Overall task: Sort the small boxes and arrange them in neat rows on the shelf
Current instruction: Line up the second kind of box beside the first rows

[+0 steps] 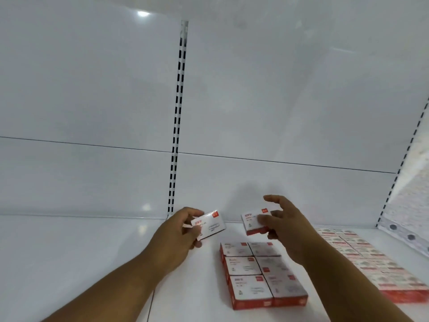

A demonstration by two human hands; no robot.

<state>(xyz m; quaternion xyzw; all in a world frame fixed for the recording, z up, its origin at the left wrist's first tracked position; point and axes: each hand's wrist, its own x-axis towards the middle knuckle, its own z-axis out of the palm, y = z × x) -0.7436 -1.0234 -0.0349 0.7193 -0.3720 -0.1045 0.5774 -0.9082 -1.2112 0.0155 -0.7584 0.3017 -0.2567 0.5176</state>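
The likeliest slip, as I judge it, is at the right hand (pixel 286 225): it pinches its small box (pixel 255 221) by one end only, with the forefinger lifted free, so the tilted box could twist out or land askew and nudge the finished block (pixel 260 273) out of line. That block, two boxes wide and three deep, lies on the shelf (pixel 92 252) just below and in front of the right hand, so a careless lowering would strike its back row. The left hand (pixel 180 231) has its fingers curled firmly round a second box (pixel 210 225), held above bare shelf, level with the other box and a little apart from it. A longer row of boxes (pixel 362 259) lies flat, well out beyond the right forearm.
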